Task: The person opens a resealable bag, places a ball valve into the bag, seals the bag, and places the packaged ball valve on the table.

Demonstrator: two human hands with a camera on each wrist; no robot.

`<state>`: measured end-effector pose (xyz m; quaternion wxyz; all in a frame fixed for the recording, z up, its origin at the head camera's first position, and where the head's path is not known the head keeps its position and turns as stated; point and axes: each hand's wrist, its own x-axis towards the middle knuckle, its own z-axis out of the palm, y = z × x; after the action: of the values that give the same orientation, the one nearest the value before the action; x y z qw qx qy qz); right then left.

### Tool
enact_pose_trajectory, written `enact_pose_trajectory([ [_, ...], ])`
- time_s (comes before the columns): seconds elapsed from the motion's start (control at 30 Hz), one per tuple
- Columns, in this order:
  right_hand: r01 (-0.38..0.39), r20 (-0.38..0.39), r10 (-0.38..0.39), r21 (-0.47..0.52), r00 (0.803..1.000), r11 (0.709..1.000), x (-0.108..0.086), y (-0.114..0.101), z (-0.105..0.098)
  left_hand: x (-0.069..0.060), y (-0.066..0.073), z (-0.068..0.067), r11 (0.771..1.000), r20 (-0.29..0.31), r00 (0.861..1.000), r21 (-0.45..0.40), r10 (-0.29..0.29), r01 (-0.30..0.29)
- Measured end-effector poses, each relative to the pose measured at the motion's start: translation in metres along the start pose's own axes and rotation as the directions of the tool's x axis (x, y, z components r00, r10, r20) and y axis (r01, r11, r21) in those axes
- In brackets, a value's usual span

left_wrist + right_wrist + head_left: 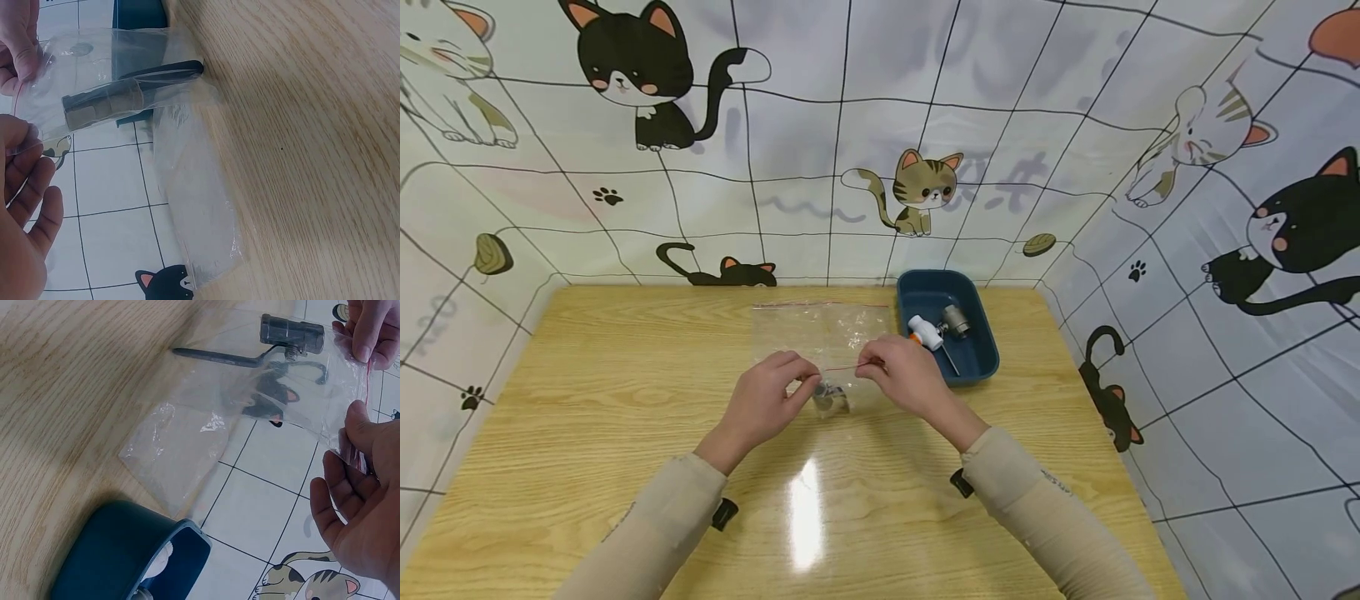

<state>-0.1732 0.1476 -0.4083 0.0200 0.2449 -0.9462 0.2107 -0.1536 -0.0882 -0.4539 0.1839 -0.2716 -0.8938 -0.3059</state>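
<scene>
Both hands hold up a clear zip bag (81,53) by its red-lined top edge. My left hand (771,396) pinches one end of that edge between thumb and fingers. At the other end, my right hand (906,375) pinches it, with its remaining fingers loosely bent in the right wrist view. Inside the bag hangs a dark metal valve (290,332) with a long lever handle (215,357). A second clear zip bag (786,329) lies flat on the table behind the hands.
A dark blue tray (987,368) stands at the back right, close to my right hand. It contains a white valve (927,332) with an orange part and a grey metal fitting (956,321). Cat-printed cloth (805,200) borders the wooden table (625,375) behind.
</scene>
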Motion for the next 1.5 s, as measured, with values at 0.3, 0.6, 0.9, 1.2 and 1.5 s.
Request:
enact_pose_trajectory([
  [0.3, 0.008, 0.014, -0.008, 0.002, 1.000, 1.000, 0.000, 0.002, -0.003, 0.000, 0.000, 0.000, 1.000, 0.002, 1.000, 0.004, 0.000, 0.000],
  [0.6, -0.001, 0.005, 0.001, -0.023, 1.000, 1.000, -0.001, 0.005, -0.003, -0.001, 0.001, -0.001, 1.000, 0.008, 1.000, 0.008, -0.001, 0.001],
  [0.9, -0.022, 0.020, 0.022, -0.004, 1.000, 1.000, -0.002, 0.008, -0.004, -0.001, 0.003, -0.001, 1.000, 0.002, 1.000, 0.013, 0.005, -0.005],
  [1.2, -0.053, 0.040, 0.053, 0.014, 0.998, 0.998, -0.004, 0.009, -0.004, -0.002, 0.004, -0.002, 1.000, 0.013, 1.000, 0.012, -0.013, 0.013],
  [1.5, -0.041, 0.049, 0.040, 0.019, 0.998, 0.999, -0.005, 0.012, -0.004, -0.004, 0.004, -0.005, 1.000, 0.017, 1.000, 0.009, -0.018, 0.018],
])
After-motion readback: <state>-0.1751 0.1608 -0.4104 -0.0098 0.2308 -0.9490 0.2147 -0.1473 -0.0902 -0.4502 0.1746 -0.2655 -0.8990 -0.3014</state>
